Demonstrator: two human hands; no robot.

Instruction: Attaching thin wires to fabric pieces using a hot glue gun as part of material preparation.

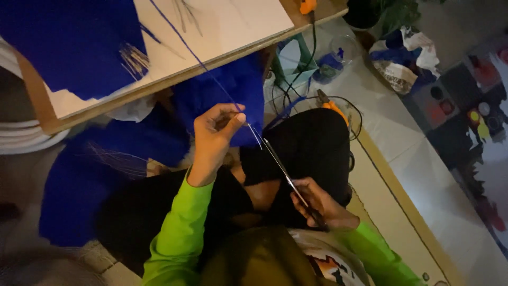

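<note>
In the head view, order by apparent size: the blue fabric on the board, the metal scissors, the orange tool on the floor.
1. Blue fabric
2. Metal scissors
3. Orange tool, farther away, so unsure.

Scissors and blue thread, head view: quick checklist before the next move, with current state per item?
1. Left hand pinching the blue thread: ok, fingers closed on it near its lower end.
2. Thread taut: ok, it runs as a straight line from the pinch up across the white board.
3. Right hand gripping the scissors: ok, handles in the hand.
4. Blade tips at the thread: ok, they reach the pinch point.
5. Blades open or closed: cannot tell, too thin and dim.
6. Blue fabric out of the blades: cannot tell, it lies directly behind the tips.
</note>
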